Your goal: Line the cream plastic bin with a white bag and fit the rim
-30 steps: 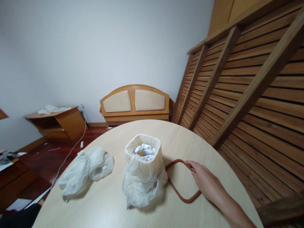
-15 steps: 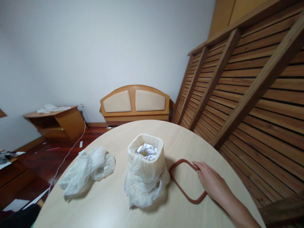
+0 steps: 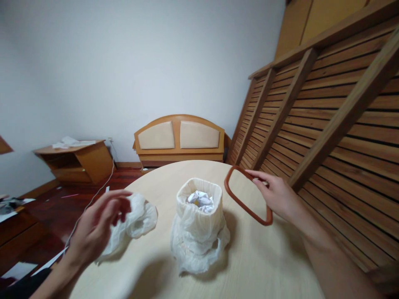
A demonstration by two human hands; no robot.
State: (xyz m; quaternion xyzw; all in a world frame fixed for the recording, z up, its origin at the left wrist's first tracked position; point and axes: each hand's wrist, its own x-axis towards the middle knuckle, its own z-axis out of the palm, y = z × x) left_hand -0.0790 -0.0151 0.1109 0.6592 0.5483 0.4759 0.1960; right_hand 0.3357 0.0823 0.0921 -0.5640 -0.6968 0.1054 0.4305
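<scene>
In the middle of the round table (image 3: 174,174) stands a small trash bin (image 3: 199,207), lined with a whitish plastic bag that hangs down around its outside. Crumpled paper (image 3: 201,200) lies inside it. My right hand (image 3: 274,191) grips a brown rounded-square rim ring (image 3: 246,203) by its right side and holds it tilted above the table, right of the bin. My left hand (image 3: 102,220) is in the air with fingers apart and bent, holding nothing. Beneath and behind it lies a crumpled whitish plastic bag (image 3: 141,218), partly hidden by the hand.
A wooden headboard (image 3: 177,135) stands against the wall behind the table. Large slatted wooden panels (image 3: 327,124) lean along the right side. At the left are a low wooden cabinet (image 3: 75,162) with papers on top and a cable (image 3: 102,182) on the dark red floor.
My right hand has lifted the brown ring off the table and tilted it. My left hand has come into view over the loose bag. The view has shifted slightly.
</scene>
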